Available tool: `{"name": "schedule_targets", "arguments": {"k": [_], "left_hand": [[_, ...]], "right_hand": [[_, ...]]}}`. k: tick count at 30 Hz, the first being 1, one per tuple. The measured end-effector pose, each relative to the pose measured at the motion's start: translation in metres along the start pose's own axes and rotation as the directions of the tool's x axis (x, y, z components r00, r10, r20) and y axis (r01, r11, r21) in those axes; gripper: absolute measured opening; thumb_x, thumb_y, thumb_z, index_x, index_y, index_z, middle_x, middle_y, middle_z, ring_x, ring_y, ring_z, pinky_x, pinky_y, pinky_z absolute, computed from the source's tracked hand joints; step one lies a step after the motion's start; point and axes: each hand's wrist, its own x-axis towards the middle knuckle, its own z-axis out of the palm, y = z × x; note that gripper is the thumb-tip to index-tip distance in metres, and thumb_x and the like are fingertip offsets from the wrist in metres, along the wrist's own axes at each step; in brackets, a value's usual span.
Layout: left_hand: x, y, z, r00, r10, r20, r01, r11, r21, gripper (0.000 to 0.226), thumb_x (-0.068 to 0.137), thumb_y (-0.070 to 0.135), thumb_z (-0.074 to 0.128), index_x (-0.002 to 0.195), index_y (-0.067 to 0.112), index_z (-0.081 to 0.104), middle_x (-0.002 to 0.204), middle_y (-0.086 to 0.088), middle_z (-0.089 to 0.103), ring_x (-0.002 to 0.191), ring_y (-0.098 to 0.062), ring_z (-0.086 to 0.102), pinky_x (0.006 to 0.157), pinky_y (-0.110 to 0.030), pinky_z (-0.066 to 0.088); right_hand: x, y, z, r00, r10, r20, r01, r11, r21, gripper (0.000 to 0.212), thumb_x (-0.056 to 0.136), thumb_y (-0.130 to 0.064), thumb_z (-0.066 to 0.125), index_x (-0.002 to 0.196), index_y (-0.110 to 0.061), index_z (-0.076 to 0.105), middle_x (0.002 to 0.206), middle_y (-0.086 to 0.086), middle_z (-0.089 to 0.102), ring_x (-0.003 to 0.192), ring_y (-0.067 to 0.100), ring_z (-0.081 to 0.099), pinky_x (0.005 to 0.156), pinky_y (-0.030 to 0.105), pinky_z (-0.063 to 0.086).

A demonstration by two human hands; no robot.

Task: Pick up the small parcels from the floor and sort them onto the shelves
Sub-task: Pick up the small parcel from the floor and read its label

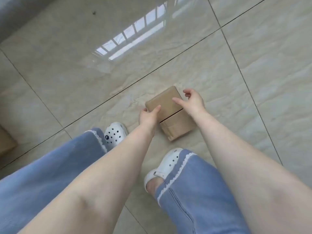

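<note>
- We see two small brown cardboard parcels stacked on the tiled floor (185, 48), near the middle of one large tile, just below a dark grout line that runs diagonally across the view.
- The upper parcel (164, 103) lies partly over the lower parcel (177, 127), with a dark gap between them; strips of brown tape cross the lower one. We find no readable label or writing on either.
- Our left hand (148, 115) grips the upper parcel's near left corner, thumb on top and fingers curled round the edge.
- Our right hand (190, 102) is spread loose at the right side, thumb resting on the top face, fingers curved in the air past the far edge and holding nothing.
- White perforated clogs flank the stack: the left clog (115, 133) carries a small dark round badge whose mark is too small to read; the right clog (164, 166) sits nearer us.
- Frayed blue jeans (50, 183) cover both legs.
- Another brown box (5, 142) peeks in at the floor's left edge.
- A window reflection (131, 36) shines on the far tiles.
</note>
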Motion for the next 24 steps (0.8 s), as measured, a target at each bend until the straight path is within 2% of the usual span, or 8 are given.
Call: {"name": "schedule_targets", "arguments": {"k": [2,3,7,11,14,16,18,24], "left_hand": [[0.015,-0.001,0.006,1.0,0.032,0.0,-0.032,0.999,-0.026,0.053,0.088,0.028,0.07,0.133,0.004,0.054,0.135,-0.009,0.062,0.106,-0.017,0.058,0.087,-0.025,0.04],[0.022,-0.002,0.008,1.0,0.025,-0.001,-0.025,0.999,-0.042,0.05,0.087,0.027,0.071,0.129,0.003,0.057,0.129,-0.009,0.065,0.103,-0.017,0.059,0.084,-0.024,0.041],[0.033,-0.003,0.011,1.0,0.01,-0.02,-0.011,0.998,-0.059,0.055,0.084,0.029,0.074,0.129,0.003,0.055,0.126,-0.01,0.066,0.113,-0.024,0.063,0.085,-0.026,0.043],[0.003,0.017,-0.008,0.993,0.088,-0.076,-0.092,0.995,-0.051,0.06,0.083,0.03,0.074,0.13,0.005,0.049,0.117,-0.005,0.061,0.109,-0.022,0.061,0.097,-0.033,0.048],[-0.048,0.039,-0.033,0.984,0.163,-0.071,-0.166,0.985,-0.043,0.065,0.083,0.031,0.075,0.132,0.008,0.039,0.123,-0.005,0.058,0.111,-0.021,0.059,0.098,-0.033,0.048],[-0.091,0.055,-0.05,0.979,0.205,-0.024,-0.206,0.977,-0.06,0.063,0.085,0.028,0.074,0.131,0.01,0.034,0.117,-0.003,0.059,0.104,-0.017,0.06,0.09,-0.027,0.048],[-0.137,0.072,-0.064,0.972,0.235,0.032,-0.232,0.971,-0.063,0.059,0.087,0.026,0.073,0.125,0.014,0.03,0.108,0.001,0.059,0.095,-0.011,0.059,0.082,-0.021,0.046],[-0.289,0.124,-0.091,0.957,0.273,0.102,-0.27,0.962,-0.038,0.073,0.076,0.04,0.081,0.124,0.015,0.032,0.117,-0.003,0.055,0.109,-0.017,0.058,0.102,-0.032,0.045]], "right_hand": [[0.012,0.003,0.006,0.999,0.028,0.028,-0.026,0.997,-0.068,0.074,0.072,-0.044,0.077,0.135,-0.014,0.051,0.138,0.006,0.057,0.127,0.021,0.052,0.106,0.032,0.039],[0.019,0.007,0.009,0.998,0.043,0.041,-0.039,0.996,-0.086,0.075,0.071,-0.045,0.077,0.135,-0.014,0.051,0.137,0.006,0.058,0.126,0.021,0.054,0.106,0.034,0.04],[0.021,0.008,0.02,0.999,0.014,0.039,-0.01,0.994,-0.107,0.068,0.068,-0.045,0.078,0.126,-0.016,0.059,0.125,0.005,0.067,0.115,0.023,0.062,0.101,0.04,0.046],[-0.007,-0.014,0.014,0.999,-0.034,-0.027,0.035,0.999,0.029,0.064,0.067,-0.042,0.078,0.121,-0.013,0.062,0.119,0.006,0.068,0.109,0.022,0.063,0.097,0.039,0.049],[-0.05,-0.042,-0.005,0.997,-0.048,-0.052,0.057,0.98,0.192,0.058,0.07,-0.035,0.08,0.119,-0.01,0.062,0.114,0.006,0.069,0.103,0.019,0.064,0.094,0.034,0.05],[-0.088,-0.064,-0.023,0.997,-0.035,-0.064,0.053,0.949,0.31,0.057,0.072,-0.029,0.08,0.12,-0.006,0.061,0.112,0.008,0.069,0.1,0.018,0.065,0.092,0.031,0.052],[-0.126,-0.084,-0.044,0.996,-0.01,-0.092,0.048,0.904,0.425,0.058,0.071,-0.026,0.081,0.12,-0.003,0.061,0.112,0.012,0.069,0.101,0.021,0.067,0.093,0.035,0.053],[-0.247,-0.148,-0.139,0.981,-0.002,-0.195,0.105,0.85,0.516,0.061,0.071,-0.029,0.081,0.122,-0.002,0.06,0.113,0.012,0.069,0.101,0.02,0.066,0.094,0.035,0.053]]}}
